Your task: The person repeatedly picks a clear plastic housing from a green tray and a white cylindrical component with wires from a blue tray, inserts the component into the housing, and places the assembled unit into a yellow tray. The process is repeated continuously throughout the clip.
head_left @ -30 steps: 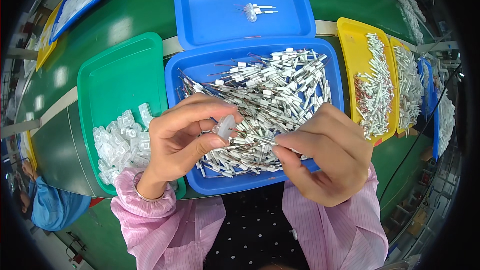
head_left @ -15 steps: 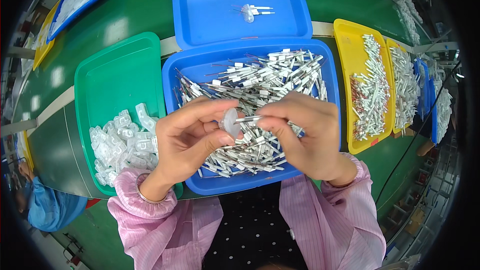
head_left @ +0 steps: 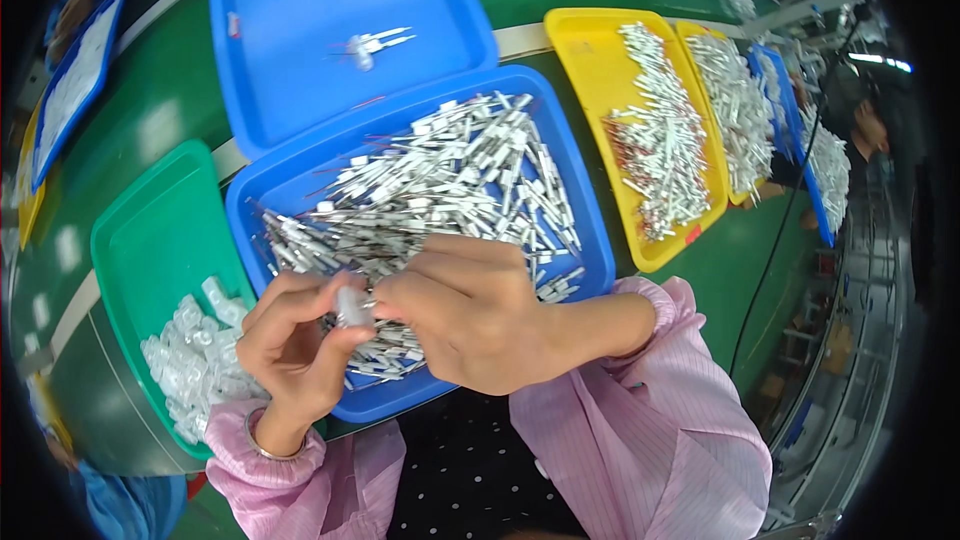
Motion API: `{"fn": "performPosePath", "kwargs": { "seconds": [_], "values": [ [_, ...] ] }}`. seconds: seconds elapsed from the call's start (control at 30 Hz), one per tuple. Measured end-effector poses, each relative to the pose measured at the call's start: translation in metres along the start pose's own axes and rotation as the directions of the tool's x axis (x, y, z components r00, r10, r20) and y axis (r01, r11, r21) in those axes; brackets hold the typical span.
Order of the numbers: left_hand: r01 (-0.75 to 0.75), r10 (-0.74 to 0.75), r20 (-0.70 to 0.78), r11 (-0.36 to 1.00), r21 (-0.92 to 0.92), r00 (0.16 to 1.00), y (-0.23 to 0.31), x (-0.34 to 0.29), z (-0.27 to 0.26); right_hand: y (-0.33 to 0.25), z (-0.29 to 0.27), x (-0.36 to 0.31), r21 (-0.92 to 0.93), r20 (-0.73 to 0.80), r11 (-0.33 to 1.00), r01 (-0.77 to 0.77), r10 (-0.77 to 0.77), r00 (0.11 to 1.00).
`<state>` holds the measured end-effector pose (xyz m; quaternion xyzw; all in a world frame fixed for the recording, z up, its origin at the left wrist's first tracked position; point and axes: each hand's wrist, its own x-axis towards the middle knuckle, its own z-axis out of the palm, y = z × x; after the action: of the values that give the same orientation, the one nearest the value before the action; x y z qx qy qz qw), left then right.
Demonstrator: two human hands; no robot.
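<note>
My left hand pinches a clear plastic piece between thumb and fingers. Pressed close against that piece, the closed fingertips of my right hand hold a thin white-and-metal wired part, now mostly hidden by the fingers. Both hands are above the front left of a blue tray. Heaped in this tray are many thin white-and-metal wired parts.
Left stands a green tray with clear plastic pieces. A farther blue tray holds a clear piece with white leads. Right is a yellow tray of white parts. A person's blue sleeve shows lower left.
The view has turned and shifted, so the trays appear farther left and tilted. My right hand has moved in against the clear piece, and the wired part has gone mostly out of sight.
</note>
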<state>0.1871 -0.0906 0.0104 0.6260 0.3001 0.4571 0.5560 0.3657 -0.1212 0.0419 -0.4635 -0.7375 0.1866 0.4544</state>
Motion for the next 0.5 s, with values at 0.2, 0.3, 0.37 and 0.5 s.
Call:
{"fn": "performPosePath", "kwargs": {
  "seconds": [0.2, 0.3, 0.37, 0.5],
  "values": [
    [0.084, -0.075, 0.082, 0.989, -0.120, 0.994, -0.001, 0.001, 0.003, 0.000, -0.003, -0.013, 0.134, -0.023, 0.990, -0.053, 0.056, 0.998],
    [0.103, -0.067, 0.155, 0.965, -0.242, 0.986, -0.002, 0.006, 0.004, -0.001, -0.010, -0.016, 0.163, 0.044, 0.983, -0.082, 0.076, 0.996],
    [0.101, -0.072, 0.213, 0.986, -0.131, 0.974, 0.002, 0.010, 0.000, 0.000, -0.028, -0.014, 0.198, 0.172, 0.976, -0.093, 0.059, 0.983],
    [0.186, -0.178, 0.062, 0.973, -0.141, 0.982, 0.006, 0.007, -0.011, 0.043, -0.100, -0.008, -0.446, -0.066, 0.876, -0.183, 0.171, 0.983]
  ]
}}
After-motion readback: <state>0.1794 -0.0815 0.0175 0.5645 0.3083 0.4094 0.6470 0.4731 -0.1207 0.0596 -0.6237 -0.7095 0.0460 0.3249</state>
